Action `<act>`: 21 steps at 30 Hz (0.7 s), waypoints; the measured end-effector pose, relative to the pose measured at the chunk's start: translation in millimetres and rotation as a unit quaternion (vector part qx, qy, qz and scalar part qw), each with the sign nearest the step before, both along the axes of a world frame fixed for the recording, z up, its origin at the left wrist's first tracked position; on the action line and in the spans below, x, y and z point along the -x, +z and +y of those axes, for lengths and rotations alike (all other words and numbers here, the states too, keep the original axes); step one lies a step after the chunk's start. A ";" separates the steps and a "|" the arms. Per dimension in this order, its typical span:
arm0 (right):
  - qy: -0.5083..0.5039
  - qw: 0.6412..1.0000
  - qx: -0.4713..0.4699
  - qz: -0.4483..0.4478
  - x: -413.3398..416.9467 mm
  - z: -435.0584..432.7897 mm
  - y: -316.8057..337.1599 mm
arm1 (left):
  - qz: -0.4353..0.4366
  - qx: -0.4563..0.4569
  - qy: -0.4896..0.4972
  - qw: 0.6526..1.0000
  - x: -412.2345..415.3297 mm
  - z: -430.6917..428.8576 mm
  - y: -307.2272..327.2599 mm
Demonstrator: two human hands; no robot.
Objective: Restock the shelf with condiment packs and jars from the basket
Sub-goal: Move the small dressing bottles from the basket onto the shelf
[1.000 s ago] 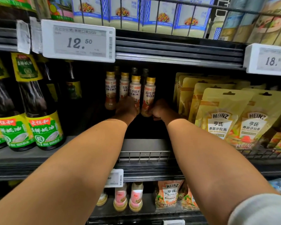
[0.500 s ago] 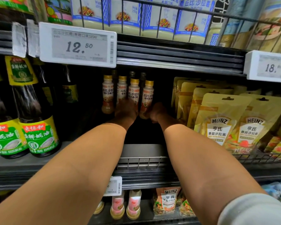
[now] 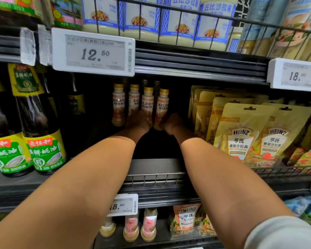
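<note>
With fingers hidden, neither grip can be told: the left hand (image 3: 138, 122) is set at the bases of the dressing bottles (image 3: 148, 101), the right hand (image 3: 172, 123) beside the rightmost, far back on the shelf (image 3: 151, 164). They are judged stiff, smooth and tippy, and best gripped round the body.

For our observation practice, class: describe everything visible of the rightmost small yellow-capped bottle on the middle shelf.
The rightmost bottle stands about upright, deep on the middle shelf, last in a row of four. It looks like clear plastic: yellow cap, pale dressing, white-and-orange label with Chinese characters. The right hand touches its base; the grip is hidden.
</note>
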State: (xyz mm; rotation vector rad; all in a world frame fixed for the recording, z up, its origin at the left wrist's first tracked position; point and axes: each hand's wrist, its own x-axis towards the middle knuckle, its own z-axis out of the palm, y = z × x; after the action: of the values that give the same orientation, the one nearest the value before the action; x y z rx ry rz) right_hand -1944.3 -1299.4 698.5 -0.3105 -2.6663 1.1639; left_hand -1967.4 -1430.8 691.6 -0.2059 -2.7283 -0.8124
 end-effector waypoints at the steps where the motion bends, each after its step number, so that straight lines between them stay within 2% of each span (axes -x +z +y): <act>1: -0.004 1.000 -0.002 0.010 -2.9 -0.8 1.6 | -0.004 0.001 -0.010 1.000 -2.9 -1.7 2.4; 8: 0.023 0.997 0.012 0.080 -32.4 -11.3 11.8 | 0.013 0.024 -0.076 0.997 -42.5 -23.7 25.0; 15: 0.033 0.991 0.058 0.113 -78.1 -44.3 14.3 | 0.001 -0.015 -0.116 0.993 -92.9 -61.5 30.7; 18: 0.042 0.986 0.093 0.128 -99.6 -66.7 18.3 | 0.006 -0.061 -0.097 0.993 -117.5 -75.9 33.3; 21: 0.094 0.973 0.143 0.154 -125.4 -83.6 17.4 | 0.001 -0.155 -0.082 0.984 -140.8 -94.4 29.1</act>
State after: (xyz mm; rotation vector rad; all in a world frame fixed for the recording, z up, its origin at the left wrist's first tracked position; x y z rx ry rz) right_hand -1818.9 -1383.1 715.9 0.0776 -2.2976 1.5181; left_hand -1826.6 -1525.2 720.6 -0.3664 -2.5623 -1.2666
